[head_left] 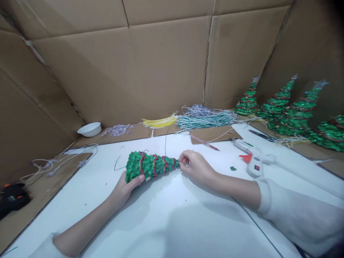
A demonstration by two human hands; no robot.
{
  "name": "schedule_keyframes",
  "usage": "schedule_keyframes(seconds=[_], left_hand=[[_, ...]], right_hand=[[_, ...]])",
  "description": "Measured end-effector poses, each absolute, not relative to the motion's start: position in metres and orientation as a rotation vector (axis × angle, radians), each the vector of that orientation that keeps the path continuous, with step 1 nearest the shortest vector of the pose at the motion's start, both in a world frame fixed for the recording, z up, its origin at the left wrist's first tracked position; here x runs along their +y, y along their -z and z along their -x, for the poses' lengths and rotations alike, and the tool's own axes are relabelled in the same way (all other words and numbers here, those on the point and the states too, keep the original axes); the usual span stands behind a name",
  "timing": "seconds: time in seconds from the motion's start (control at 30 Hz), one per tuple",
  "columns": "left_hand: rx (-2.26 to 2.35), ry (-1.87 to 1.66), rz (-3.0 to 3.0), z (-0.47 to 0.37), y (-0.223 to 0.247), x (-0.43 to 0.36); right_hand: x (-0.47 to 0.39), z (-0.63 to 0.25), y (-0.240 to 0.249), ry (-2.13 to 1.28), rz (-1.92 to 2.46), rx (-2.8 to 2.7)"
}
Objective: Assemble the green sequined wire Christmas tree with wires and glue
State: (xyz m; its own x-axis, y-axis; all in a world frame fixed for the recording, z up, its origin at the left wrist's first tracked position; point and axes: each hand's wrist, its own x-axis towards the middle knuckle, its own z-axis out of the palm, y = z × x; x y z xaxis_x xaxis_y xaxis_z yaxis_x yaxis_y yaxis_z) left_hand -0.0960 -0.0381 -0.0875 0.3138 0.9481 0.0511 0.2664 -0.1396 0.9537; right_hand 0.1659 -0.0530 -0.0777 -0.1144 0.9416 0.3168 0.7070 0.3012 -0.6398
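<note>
A small green glittery Christmas tree (pixel 150 165) with red garland bands lies on its side over the white tabletop, its tip pointing right. My left hand (pixel 124 190) grips it by the wide base, the thumb across the near side. At the narrow tip, my right hand (pixel 195 166) pinches a thin wire (pixel 184 163) between thumb and fingertips; where the wire ends is hidden by the fingers. Short dark wire (pixel 115 165) sticks out beyond the tree's base.
Behind lie a yellow wire bundle (pixel 159 122), a green and white wire bundle (pixel 206 121), clear plastic pieces (pixel 118 130) and a white bowl (pixel 90 129). To the right are a white glue gun (pixel 254 157), a pencil (pixel 204 142) and several finished-looking trees (pixel 298 111). A black tool (pixel 14 199) sits left.
</note>
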Motion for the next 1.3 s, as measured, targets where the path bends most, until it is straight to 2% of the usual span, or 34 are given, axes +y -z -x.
schedule_keyframes(seconds=[0.23,0.73,1.3], left_hand=[[1.159,-0.816,-1.649,0.092,0.081,-0.040],[1.093,-0.623,-1.507,0.104,0.079,-0.043],[1.139,-0.660,-1.470,0.105,0.082,-0.042]], right_hand=[[-0.055,-0.163,0.074,-0.452,1.545,-1.858],[-0.058,-0.165,0.077,-0.321,1.418,-1.954],[-0.059,-0.163,0.070,-0.145,1.432,-2.162]])
